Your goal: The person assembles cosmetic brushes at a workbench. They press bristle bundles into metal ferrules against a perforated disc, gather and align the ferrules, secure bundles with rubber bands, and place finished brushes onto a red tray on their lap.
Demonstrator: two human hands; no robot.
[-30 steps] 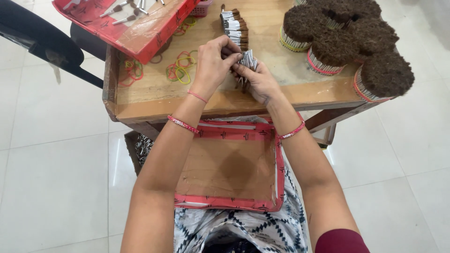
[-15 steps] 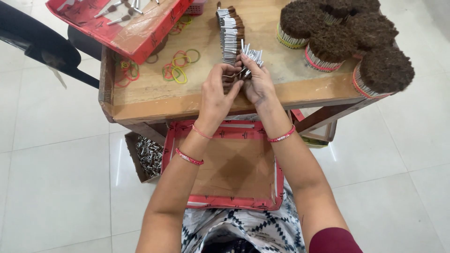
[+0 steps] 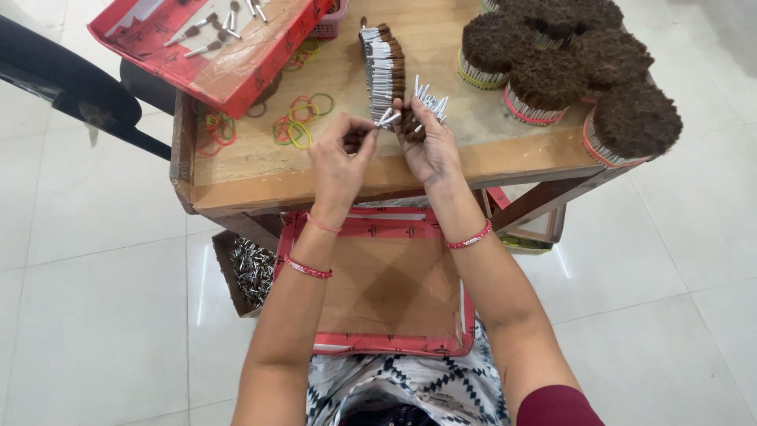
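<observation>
- Head view: a low wooden table (image 3: 331, 170) is standing on a pale tiled floor (image 3: 87, 300), and an empty red-edged cardboard tray (image 3: 386, 288) is resting on the person's lap below it.
- The right hand (image 3: 430, 142) is clutching a small bunch of silver-tipped sticks (image 3: 422, 106), fingers closed around it, tips fanning upward above the table's front part.
- The left hand (image 3: 339, 162) is pinching one stick (image 3: 386, 120) between thumb and fingertips, touching it to the bunch.
- A row of the same sticks (image 3: 384, 67) is lying just behind the hands.
- Round bundles with brown brush-like tops (image 3: 568, 67) are standing at the table's right end.
- Coloured rubber bands (image 3: 296, 122) are lying left of the hands, near a red tray (image 3: 225, 43) holding loose sticks.
</observation>
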